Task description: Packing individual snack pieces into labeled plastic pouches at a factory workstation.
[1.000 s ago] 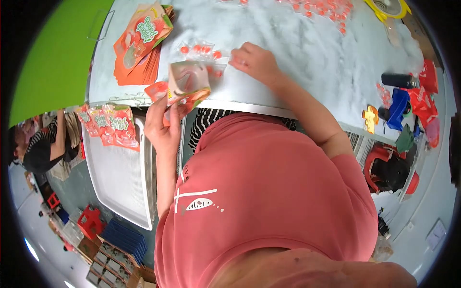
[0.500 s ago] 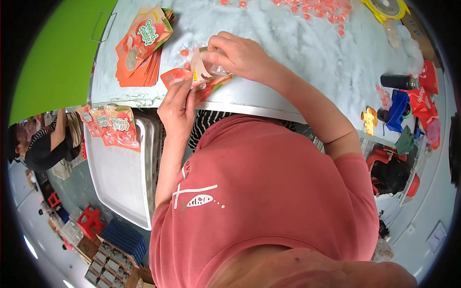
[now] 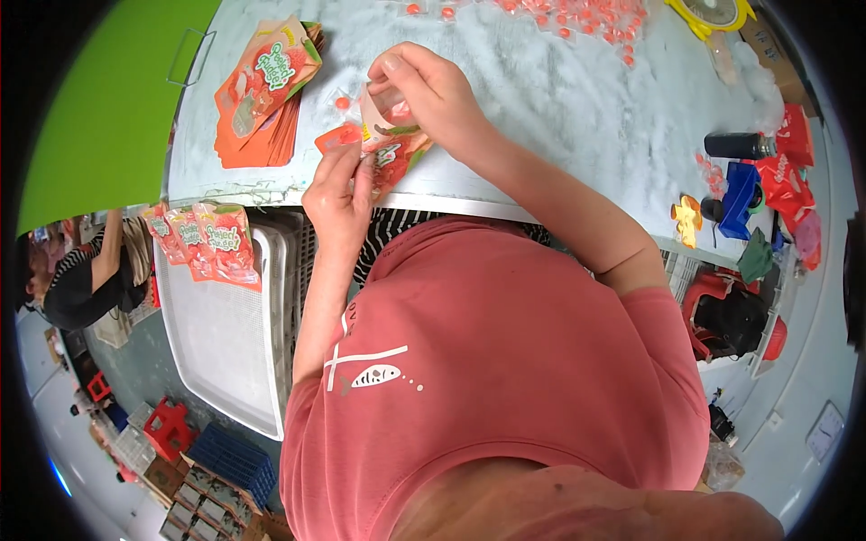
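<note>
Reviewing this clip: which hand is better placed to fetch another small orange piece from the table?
Right, probably. The right hand sits over the pouch's mouth, nearest the loose orange pieces scattered up the table. The left hand grips the orange pouch from below at the table's edge, steadying it.

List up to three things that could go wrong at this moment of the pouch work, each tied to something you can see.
1. The orange pouch is held at the table's front edge; whatever the right hand is feeding in could miss the mouth and fall to the floor.
2. The left hand has only a fingertip grip on the pouch, so it may twist or slip.
3. A loose orange piece nearby could be knocked off.
</note>
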A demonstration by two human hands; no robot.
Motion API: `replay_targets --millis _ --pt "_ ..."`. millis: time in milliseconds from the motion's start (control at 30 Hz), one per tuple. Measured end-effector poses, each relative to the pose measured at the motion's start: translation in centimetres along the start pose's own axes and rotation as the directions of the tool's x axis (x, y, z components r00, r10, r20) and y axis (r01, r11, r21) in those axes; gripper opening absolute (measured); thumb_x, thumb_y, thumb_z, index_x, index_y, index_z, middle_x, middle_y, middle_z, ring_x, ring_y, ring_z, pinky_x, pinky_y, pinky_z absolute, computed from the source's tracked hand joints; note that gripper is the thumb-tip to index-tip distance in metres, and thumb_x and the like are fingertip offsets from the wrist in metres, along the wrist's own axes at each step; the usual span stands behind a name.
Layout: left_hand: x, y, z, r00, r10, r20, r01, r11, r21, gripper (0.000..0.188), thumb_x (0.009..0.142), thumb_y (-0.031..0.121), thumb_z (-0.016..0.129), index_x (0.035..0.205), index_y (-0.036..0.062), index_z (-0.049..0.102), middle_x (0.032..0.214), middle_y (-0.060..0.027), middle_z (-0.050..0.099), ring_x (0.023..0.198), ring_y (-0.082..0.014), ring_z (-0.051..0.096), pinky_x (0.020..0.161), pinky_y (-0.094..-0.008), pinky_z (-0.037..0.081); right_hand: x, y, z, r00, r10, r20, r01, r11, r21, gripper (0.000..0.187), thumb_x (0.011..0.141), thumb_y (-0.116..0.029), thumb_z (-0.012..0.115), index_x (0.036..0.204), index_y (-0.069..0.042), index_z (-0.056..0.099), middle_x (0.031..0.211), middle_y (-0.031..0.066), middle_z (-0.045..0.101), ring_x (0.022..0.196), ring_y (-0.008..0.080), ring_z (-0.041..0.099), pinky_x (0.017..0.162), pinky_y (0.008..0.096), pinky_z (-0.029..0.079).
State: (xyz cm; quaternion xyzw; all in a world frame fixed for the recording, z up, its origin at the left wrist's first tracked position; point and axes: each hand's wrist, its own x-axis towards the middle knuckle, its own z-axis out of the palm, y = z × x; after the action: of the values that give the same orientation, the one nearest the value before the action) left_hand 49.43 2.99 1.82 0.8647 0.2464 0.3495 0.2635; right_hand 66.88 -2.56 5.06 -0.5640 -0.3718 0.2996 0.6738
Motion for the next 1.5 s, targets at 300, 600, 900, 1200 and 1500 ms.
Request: replay_targets --millis 300,600,900,1200,1500 --pt "-2.5 -3.1 -4.0 0.974 -0.161 -0.16 0.111 0.953 -0.282 0.017 0.085 -0.002 0.07 0.102 -0.0004 0.071 0.11 -0.0123 0.066 0.104 -0.024 0.062 0.09 -0.0337 0.048 -1.5 2.3 -5.3 0.925 -0.37 -0.083 0.302 0.851 -0.43 0.022 0.097 -0.02 0.058 0.112 -0.004 0.063 0.116 0.01 0.059 0.112 0.0206 0.057 0.096 0.0329 0.044" --pt "-6.2 -4.5 -10.3 0.872 -0.355 -0.337 0.301 0.932 -0.204 0.017 0.09 0.003 0.069 0.106 0.0014 0.073 0.101 -0.0064 0.062 0.093 -0.0146 0.056 0.079 -0.0252 0.046 0.8 11.3 0.6 0.8 -0.191 0.569 0.596 0.368 -0.714 0.093 0.071 -0.058 0.077 0.15 -0.032 0.035 0.158 0.011 0.022 0.146 0.0389 0.019 0.108 0.0728 0.018" --pt "-7.0 -4.0 -10.4 0.904 -0.28 -0.324 0.292 0.956 -0.013 0.019 0.087 0.001 0.07 0.106 0.0039 0.073 0.097 -0.0083 0.064 0.09 -0.0181 0.059 0.081 -0.0301 0.048 2.5 13.7 1.0 0.735 -0.135 0.664 0.676 0.215 -0.704 0.041 0.083 -0.041 0.071 0.118 -0.021 0.062 0.125 0.0041 0.056 0.12 0.0273 0.05 0.098 0.0513 0.043" --pt "-4.7 -3.2 -8.3 0.954 -0.207 -0.217 0.195 0.978 -0.078 0.017 0.086 0.002 0.071 0.104 0.0028 0.073 0.094 -0.0088 0.064 0.088 -0.0195 0.059 0.079 -0.0304 0.048 3.5 13.6 -1.5 0.729 -0.566 0.385 0.651 0.402 -0.643 0.017 0.084 -0.027 0.074 0.082 -0.012 0.066 0.072 0.0026 0.058 0.053 0.0153 0.055 0.042 0.0262 0.041" --pt "-1.8 -0.8 -3.8 0.996 -0.09 0.011 0.09 0.996 -0.024 0.019 0.084 0.003 0.071 0.103 0.0044 0.073 0.093 -0.0083 0.063 0.082 -0.02 0.061 0.072 -0.0299 0.05 1.7 -0.8 -2.1 0.914 0.394 0.095 -0.34 0.617 0.71 0.026 0.095 -0.032 0.063 0.088 -0.007 0.063 0.069 0.0008 0.058 0.057 0.0081 0.05 0.048 0.0267 0.039"
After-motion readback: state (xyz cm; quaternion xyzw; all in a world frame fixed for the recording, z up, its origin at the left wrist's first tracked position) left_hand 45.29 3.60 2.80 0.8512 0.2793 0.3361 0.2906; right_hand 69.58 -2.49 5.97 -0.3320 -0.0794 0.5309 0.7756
